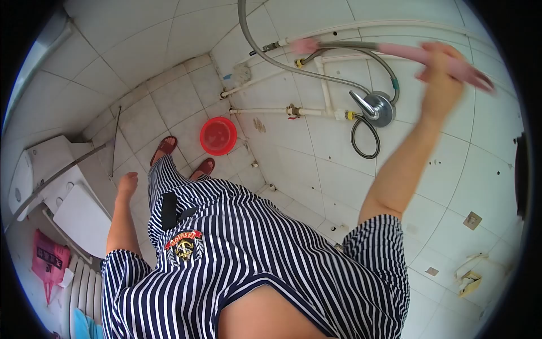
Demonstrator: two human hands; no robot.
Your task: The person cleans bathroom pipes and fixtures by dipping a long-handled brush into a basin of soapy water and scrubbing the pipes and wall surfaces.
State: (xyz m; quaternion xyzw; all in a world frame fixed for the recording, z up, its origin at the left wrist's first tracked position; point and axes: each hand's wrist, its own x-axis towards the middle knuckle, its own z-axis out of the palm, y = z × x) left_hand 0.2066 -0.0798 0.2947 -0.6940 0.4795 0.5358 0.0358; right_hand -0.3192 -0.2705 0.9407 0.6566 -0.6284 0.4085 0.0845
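Note:
My right hand point(443, 76) is raised at the upper right, its fingers wrapped round the pink handle of a long-handled brush point(402, 52). The brush lies almost level, with its blurred pink head pointing left against the tiled wall and pipes; I cannot tell whether it touches them. Below it are the chrome shower mixer point(379, 109) and a grey flexible hose point(316, 73). My left hand point(128, 185) hangs low at the left near the white toilet point(84, 212), its fingers curled closed; nothing shows in it.
A red basin point(218, 136) stands on the tiled floor by my slippered feet. White pipes point(271, 111) run along the wall. At the left are a thin pole point(62, 178), a pink bag point(48, 257) and a white radiator point(84, 294). A yellowed holder point(468, 282) is on the right wall.

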